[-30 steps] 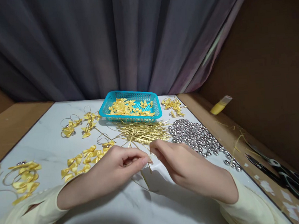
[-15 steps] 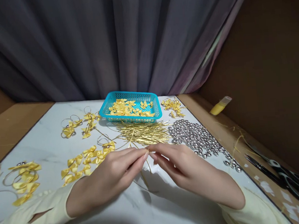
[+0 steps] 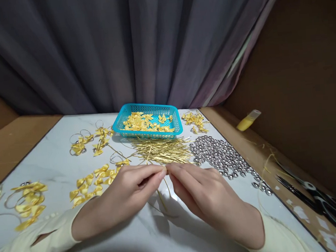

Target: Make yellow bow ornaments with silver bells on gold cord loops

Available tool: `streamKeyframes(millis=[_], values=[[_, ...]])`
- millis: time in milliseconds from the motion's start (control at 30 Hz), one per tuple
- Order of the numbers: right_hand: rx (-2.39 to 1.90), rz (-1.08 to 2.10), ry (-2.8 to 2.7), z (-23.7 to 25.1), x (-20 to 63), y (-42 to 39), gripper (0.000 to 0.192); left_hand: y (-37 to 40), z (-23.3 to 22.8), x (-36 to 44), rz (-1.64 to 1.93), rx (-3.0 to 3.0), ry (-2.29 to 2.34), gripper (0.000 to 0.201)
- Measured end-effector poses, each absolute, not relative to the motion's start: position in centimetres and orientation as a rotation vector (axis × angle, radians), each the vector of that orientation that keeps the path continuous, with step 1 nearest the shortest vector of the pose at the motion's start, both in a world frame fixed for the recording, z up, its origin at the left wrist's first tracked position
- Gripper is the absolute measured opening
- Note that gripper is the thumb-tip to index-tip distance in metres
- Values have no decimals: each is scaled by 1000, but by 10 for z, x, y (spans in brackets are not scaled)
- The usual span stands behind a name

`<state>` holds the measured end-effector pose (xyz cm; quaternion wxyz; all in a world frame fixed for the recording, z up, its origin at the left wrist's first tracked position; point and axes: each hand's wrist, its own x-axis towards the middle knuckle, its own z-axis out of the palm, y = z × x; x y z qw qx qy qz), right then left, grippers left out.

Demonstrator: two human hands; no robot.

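Note:
My left hand (image 3: 135,187) and my right hand (image 3: 203,189) meet fingertip to fingertip over the middle of the table, both closed in a pinch. Between them is a thin gold cord (image 3: 168,187), whose end hangs below the fingertips; the fingers hide the rest of it. Just beyond my hands lies a pile of cut gold cords (image 3: 167,149). Yellow satin bows (image 3: 85,184) lie by my left wrist. Small silver bells or beads (image 3: 217,155) are heaped beyond my right hand.
A blue perforated basket (image 3: 118,128) with yellow bows stands at the back. Bows with cord loops (image 3: 30,200) lie at the left, more bows (image 3: 195,119) at the back right. Black-handled scissors (image 3: 321,199) and a yellow-filled tube (image 3: 248,120) are along the right side.
My right hand has rolled over and its fingers have drawn closer together around the pinch point. My left hand stays nearly in place. The things on the table have not moved.

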<state>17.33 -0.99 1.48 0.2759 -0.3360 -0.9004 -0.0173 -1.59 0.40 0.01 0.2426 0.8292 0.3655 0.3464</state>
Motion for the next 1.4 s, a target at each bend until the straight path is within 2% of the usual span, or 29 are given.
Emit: streamKeyframes(millis=[333,433,633,933,1400], values=[[-812,-321,-2417,19,180,-10,16,7,20,-16,780,2155,941,26],[-684,-265,-2391,19,181,-9,12,9,21,-18,729,2103,946,31],[-590,-171,-2370,21,180,-7,12,10,20,-21,685,2047,913,26],[-645,-87,-2374,22,178,-9,15,10,21,-19,697,2047,940,25],[-686,210,-2280,19,180,-7,16,6,17,-21,767,2381,929,20]])
